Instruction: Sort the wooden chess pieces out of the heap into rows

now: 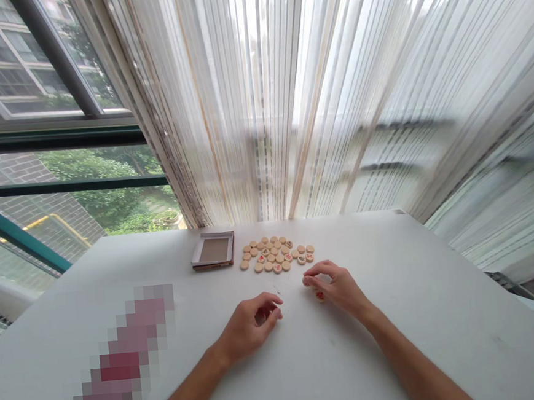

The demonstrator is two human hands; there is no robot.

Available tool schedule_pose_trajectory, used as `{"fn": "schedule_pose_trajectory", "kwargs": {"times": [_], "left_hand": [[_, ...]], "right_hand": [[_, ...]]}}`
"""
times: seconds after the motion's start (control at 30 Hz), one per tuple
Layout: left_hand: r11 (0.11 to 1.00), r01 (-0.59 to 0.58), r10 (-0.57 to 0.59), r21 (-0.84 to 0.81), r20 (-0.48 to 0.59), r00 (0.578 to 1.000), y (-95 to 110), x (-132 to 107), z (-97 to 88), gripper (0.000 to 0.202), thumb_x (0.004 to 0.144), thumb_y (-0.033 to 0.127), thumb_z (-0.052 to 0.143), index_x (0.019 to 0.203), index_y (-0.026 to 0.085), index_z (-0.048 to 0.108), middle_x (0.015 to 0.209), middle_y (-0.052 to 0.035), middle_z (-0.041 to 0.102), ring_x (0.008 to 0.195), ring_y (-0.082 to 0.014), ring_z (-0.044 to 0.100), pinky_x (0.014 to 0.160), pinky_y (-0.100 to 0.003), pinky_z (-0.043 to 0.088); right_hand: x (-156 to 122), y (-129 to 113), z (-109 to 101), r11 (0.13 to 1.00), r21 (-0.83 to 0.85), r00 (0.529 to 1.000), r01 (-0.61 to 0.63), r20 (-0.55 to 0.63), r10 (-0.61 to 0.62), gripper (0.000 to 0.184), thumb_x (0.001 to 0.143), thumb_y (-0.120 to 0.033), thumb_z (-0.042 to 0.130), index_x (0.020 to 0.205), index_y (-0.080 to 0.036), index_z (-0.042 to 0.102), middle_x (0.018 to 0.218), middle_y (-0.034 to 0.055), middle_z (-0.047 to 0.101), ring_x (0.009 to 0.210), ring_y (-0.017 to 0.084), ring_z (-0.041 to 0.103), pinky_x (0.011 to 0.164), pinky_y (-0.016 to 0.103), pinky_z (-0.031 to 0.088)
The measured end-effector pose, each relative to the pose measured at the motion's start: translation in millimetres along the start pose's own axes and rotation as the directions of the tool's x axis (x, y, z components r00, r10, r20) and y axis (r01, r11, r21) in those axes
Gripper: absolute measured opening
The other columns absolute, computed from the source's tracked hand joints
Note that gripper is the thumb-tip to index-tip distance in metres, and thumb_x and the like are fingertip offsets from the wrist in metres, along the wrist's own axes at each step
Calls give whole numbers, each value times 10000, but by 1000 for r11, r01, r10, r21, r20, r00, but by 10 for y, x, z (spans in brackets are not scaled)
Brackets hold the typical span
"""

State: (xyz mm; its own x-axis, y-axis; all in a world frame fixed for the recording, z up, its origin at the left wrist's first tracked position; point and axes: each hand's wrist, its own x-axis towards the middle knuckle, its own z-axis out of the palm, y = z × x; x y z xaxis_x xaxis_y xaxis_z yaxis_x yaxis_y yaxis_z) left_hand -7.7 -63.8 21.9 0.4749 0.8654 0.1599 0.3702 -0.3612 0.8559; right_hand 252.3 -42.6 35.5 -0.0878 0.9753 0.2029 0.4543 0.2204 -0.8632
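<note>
My right hand point(336, 287) pinches a round wooden Chinese chess piece point(305, 281) between thumb and fingertips, just over the table or touching it; I cannot tell which. Under that hand lies another piece with a red character point(320, 295), partly covered by it. To the left, my left hand point(253, 318) hovers near the tabletop, its fingers loosely curled and the thumb apart from them, with nothing visible in it. Beyond both hands spreads a loose cluster of Chinese chess pieces point(274, 255). Some show red or black characters, and many have plain faces up.
An open shallow box point(213, 251) sits left of the cluster, near the far edge of the white table point(298, 358). A blurred-out pinkish shape point(122, 356) covers part of the table's left side. Sheer striped curtains point(277, 100) hang behind, beside a window point(60, 154).
</note>
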Motion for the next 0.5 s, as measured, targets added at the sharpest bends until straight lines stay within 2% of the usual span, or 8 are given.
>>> {"fn": "schedule_pose_trajectory", "kwargs": {"times": [0.1,0.17,0.3,0.4,0.5], "left_hand": [[1000,-2,2,7,1,1000,7,2,2,162,915,265,551,1043,212,636,825,-23,757,694,-153,668,655,-239,497],[1000,-3,3,12,3,1000,6,5,6,160,917,266,548,1041,213,635,823,-22,757,695,-153,668,655,-238,496],[1000,-5,5,15,4,1000,-1,7,12,156,920,262,544,1041,213,630,823,-19,756,698,-151,666,651,-235,493],[1000,-8,8,16,10,1000,-2,6,8,156,920,255,545,1043,212,629,827,-16,756,700,-148,665,654,-231,493],[1000,-7,7,17,12,1000,-2,7,7,156,919,246,542,1045,213,628,830,-11,757,695,-144,663,655,-229,492]], "right_hand": [[-6,36,54,997,44,996,-71,57,68,236,844,-443,657,894,-237,760,987,52,638,599,127,621,523,269,555],[0,66,81,997,20,995,-74,66,73,240,846,-443,657,903,-235,760,984,53,623,544,108,583,486,267,537],[30,113,118,990,-138,999,39,31,-35,193,854,-396,668,914,-244,768,910,53,644,650,152,612,660,319,564],[55,130,140,961,-232,988,151,33,-148,128,861,-340,677,900,-255,765,864,49,700,838,214,631,822,371,533],[63,136,140,939,-271,978,211,58,-203,112,887,-299,651,911,-260,753,886,40,735,937,239,615,874,389,500]]}}
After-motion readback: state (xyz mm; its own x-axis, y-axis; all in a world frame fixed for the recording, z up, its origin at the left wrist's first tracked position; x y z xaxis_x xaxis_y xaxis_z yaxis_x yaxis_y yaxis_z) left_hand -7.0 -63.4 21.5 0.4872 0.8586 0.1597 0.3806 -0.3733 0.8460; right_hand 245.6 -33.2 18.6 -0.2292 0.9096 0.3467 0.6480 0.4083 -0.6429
